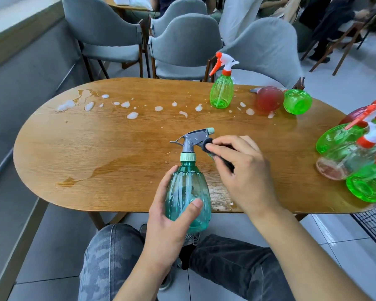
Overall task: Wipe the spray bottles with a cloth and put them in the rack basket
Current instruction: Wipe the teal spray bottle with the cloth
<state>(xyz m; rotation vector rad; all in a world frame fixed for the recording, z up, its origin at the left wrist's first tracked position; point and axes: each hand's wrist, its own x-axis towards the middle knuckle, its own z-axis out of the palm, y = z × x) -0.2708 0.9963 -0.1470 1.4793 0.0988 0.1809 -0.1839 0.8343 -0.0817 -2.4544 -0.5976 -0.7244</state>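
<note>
Wet wooden table [96,148] lies beneath the teal spray bottle [188,192], upright over its near edge with nozzle pointing right, body gripped by the left hand [169,224], while the right hand [241,170] pinches a dark cloth [206,146] against the trigger head.

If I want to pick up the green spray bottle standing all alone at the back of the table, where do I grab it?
Grab the upright green bottle round its narrow neck, just under the white and orange sprayer. It stands straight, so come down from above on the near side. The orange trigger sticks out toward the left, so keep your fingers clear of it.
</note>
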